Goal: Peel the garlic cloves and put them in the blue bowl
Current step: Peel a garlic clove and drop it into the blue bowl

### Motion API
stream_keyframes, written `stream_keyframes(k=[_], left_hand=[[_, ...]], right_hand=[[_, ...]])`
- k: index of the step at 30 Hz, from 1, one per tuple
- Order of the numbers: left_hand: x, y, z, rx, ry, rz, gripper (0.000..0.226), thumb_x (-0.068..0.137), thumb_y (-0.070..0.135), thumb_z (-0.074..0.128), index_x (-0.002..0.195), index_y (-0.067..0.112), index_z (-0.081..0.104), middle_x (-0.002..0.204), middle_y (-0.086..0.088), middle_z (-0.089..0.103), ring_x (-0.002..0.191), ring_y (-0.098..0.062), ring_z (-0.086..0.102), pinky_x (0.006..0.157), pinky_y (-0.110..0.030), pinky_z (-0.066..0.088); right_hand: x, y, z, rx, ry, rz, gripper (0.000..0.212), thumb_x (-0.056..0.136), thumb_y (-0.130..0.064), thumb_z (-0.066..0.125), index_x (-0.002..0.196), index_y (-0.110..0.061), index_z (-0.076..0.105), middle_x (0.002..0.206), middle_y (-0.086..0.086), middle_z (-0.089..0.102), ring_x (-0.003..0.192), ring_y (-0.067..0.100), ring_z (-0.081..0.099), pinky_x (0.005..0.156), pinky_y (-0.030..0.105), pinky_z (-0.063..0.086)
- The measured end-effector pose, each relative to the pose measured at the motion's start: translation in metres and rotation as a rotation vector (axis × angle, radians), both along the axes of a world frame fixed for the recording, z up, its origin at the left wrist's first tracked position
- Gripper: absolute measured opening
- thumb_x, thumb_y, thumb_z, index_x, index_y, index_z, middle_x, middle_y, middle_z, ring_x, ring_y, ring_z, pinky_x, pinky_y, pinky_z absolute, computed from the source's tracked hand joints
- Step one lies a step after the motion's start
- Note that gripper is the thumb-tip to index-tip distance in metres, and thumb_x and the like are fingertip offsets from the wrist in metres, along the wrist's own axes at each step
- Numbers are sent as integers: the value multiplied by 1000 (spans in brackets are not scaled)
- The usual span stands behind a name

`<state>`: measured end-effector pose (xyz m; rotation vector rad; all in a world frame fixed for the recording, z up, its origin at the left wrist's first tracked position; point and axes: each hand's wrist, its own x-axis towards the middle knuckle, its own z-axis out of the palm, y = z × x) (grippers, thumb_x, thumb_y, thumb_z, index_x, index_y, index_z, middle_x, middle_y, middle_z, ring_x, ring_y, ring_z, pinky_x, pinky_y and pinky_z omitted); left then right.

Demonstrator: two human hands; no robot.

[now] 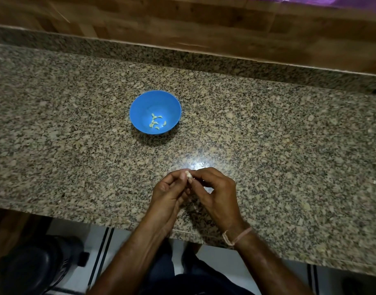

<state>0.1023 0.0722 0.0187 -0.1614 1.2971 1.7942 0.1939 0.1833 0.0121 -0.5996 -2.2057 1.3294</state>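
Note:
A blue bowl [140,107] stands on the granite counter, left of centre, with several peeled garlic cloves [156,122] lying in its bottom. Nearer to me, above the counter's front part, my left hand [170,192] and my right hand [217,192] meet at the fingertips. Between them they pinch a small pale garlic clove [188,174], of which only the top shows. Both hands have curled fingers, and the bowl is well beyond them.
The speckled granite counter [268,135] ends in a raised back ledge under a wooden wall [182,22]. Its front edge runs just below my wrists. A dark round object [33,265] sits on the floor at lower left. Something purple shows at top right.

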Motion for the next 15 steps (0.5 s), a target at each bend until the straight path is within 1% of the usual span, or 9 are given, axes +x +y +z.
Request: stream_keyframes(k=[2, 4, 6, 8, 9, 10, 12, 13, 15], left_hand=[[1, 0, 1, -50, 85, -1, 24, 91, 26, 70, 108, 10, 77, 111, -18, 74, 103, -31, 66, 100, -49, 51], [2, 1, 2, -118, 212, 21, 16, 95, 20, 70, 104, 8, 77, 107, -19, 76, 101, -34, 69, 98, -54, 54], [3, 2, 1, -190, 330, 27, 10, 97, 14, 69, 99, 9, 78, 98, -16, 77, 93, -31, 72, 90, -52, 58], [3, 3, -1, -227, 377, 21, 10, 97, 11, 68, 96, 9, 78, 94, -13, 77, 90, -29, 73, 84, -47, 61], [3, 3, -2, -231, 366, 18, 10, 98, 11, 68, 96, 9, 78, 94, -13, 77, 91, -29, 74, 83, -44, 62], [1, 3, -3, -230, 338, 8, 11, 98, 11, 68, 96, 8, 78, 95, -14, 77, 91, -29, 74, 81, -40, 63], [-2, 3, -6, -220, 265, -25, 12, 98, 14, 68, 99, 6, 77, 97, -19, 77, 89, -27, 74, 76, -32, 62], [-4, 2, -7, -212, 221, -44, 14, 97, 16, 69, 100, 6, 77, 98, -21, 76, 88, -25, 73, 74, -29, 61], [-8, 1, -11, -206, 128, -80, 18, 95, 21, 71, 102, 7, 78, 100, -21, 76, 87, -23, 73, 76, -29, 62]], right_hand=[[-1, 0, 0, 31, -6, 1, 18, 97, -20, 74, 113, -12, 79, 99, -3, 74, 90, 9, 71, 74, 33, 59], [-3, -1, 0, 34, -14, -11, 17, 98, -22, 73, 111, -13, 80, 96, -4, 74, 87, 8, 71, 72, 31, 59], [-5, -1, -1, 17, -26, -27, 16, 99, -23, 72, 108, -13, 80, 95, -5, 75, 86, 6, 70, 71, 29, 58], [-5, -1, -1, -1, -40, -28, 15, 99, -24, 72, 106, -14, 80, 95, -6, 75, 85, 7, 71, 71, 28, 58], [-5, -1, -2, -45, -51, -35, 15, 99, -25, 72, 106, -14, 80, 95, -7, 76, 86, 8, 72, 72, 29, 59], [-4, -2, -4, -135, -59, -54, 15, 98, -24, 73, 106, -15, 81, 95, -7, 77, 87, 10, 73, 75, 32, 61], [-4, -3, -7, -360, -65, -95, 12, 97, -19, 74, 106, -15, 81, 97, -6, 79, 91, 14, 75, 79, 39, 63], [-3, -4, -8, -421, -62, -111, 12, 97, -17, 74, 106, -15, 80, 98, -5, 79, 94, 15, 75, 80, 42, 63], [-3, -3, -11, -431, -63, -116, 11, 96, -16, 74, 105, -15, 80, 99, -4, 78, 97, 16, 74, 83, 41, 63]])
